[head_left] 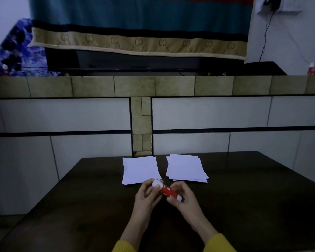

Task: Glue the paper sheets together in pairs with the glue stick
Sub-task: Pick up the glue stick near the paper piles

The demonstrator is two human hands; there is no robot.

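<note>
A red and white glue stick point(166, 191) is held above the dark table between both hands. My left hand point(148, 196) grips its white cap end, and my right hand point(182, 198) grips the red body and white base. Two lots of white paper lie beyond the hands at the table's far side: a left stack point(139, 169) and a looser, fanned right stack point(186, 168). The glue stick's cap end overlaps the near right corner of the left stack in the view. The cap sits on the stick.
The dark wooden table point(244, 206) stands against a tiled wall with a tan tile ledge point(153, 86). A television point(144, 60) under a striped cloth rests on that ledge. Yellow sleeves show at the bottom edge.
</note>
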